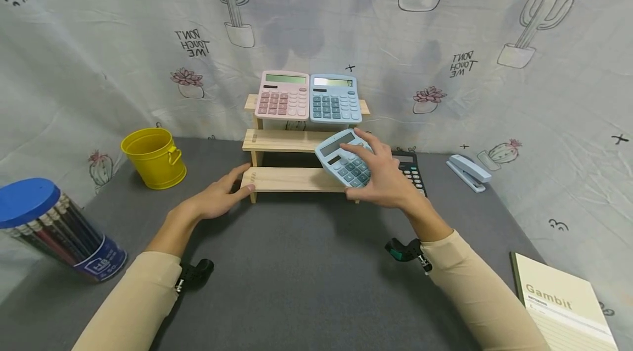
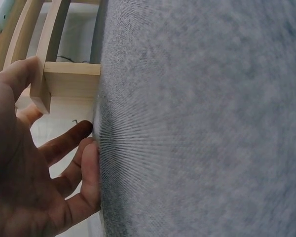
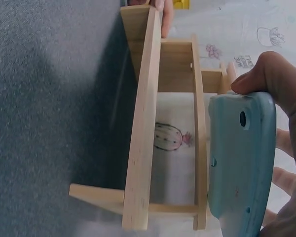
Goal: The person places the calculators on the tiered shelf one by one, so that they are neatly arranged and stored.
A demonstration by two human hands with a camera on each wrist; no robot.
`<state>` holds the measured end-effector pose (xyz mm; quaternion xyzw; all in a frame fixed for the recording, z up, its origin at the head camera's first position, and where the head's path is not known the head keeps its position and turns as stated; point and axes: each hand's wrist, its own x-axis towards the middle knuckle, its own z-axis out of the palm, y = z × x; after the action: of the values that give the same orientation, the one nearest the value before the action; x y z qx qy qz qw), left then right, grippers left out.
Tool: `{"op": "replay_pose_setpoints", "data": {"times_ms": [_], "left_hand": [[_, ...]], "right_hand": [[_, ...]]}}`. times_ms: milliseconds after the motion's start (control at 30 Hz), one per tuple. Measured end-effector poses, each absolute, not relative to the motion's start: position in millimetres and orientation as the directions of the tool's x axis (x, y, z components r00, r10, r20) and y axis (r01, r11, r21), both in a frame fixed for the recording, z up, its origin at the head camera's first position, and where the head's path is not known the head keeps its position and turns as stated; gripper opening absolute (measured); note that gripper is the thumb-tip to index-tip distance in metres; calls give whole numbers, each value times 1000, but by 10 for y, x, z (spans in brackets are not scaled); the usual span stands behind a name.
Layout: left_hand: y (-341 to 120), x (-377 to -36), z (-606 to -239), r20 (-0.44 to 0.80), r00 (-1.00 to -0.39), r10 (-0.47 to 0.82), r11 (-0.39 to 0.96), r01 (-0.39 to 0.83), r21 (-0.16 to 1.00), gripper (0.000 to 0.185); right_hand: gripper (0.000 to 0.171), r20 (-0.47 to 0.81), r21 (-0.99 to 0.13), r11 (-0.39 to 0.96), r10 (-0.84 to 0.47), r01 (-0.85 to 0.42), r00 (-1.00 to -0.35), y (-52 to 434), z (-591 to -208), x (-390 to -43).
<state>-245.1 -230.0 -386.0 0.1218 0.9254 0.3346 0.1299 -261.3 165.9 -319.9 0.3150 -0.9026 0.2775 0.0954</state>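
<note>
A light-blue calculator (image 1: 346, 163) is gripped by its edges in my right hand (image 1: 388, 175), tilted in front of a three-tier wooden rack (image 1: 292, 179). The right wrist view shows the calculator's back (image 3: 241, 148) near the middle board, with the thumb on its edge. My left hand (image 1: 215, 200) holds the left end of the rack's lowest board, thumb and a finger at that end and the other fingers beside it. On the top tier a pink calculator (image 1: 282, 95) and another blue calculator (image 1: 336, 98) stand side by side. A black calculator (image 1: 412, 172) is partly hidden behind my right hand.
A yellow bucket (image 1: 154, 159) and a blue-lidded tub of pencils (image 1: 61, 230) stand on the left. On the right are a pale-blue stapler (image 1: 468, 172) and a notebook (image 1: 564, 296). A printed curtain (image 1: 316, 21) hangs behind the grey tabletop (image 1: 296, 274).
</note>
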Motion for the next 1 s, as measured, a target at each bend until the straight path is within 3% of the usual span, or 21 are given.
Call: {"op": "replay_pose_setpoints", "data": {"times_ms": [433,1000], "left_hand": [[-2299,-2426,-3854,-159,-937,311,738,133,661,82],[-2303,-2441,-3855,-142,-935,325,745,161,647,80]], "right_hand": [[84,370,-445,601,-552,-664,-747,1392,-3184,-2630],[82,328,-418,625,-573,-659,-751,955,-3117,-2737]]}}
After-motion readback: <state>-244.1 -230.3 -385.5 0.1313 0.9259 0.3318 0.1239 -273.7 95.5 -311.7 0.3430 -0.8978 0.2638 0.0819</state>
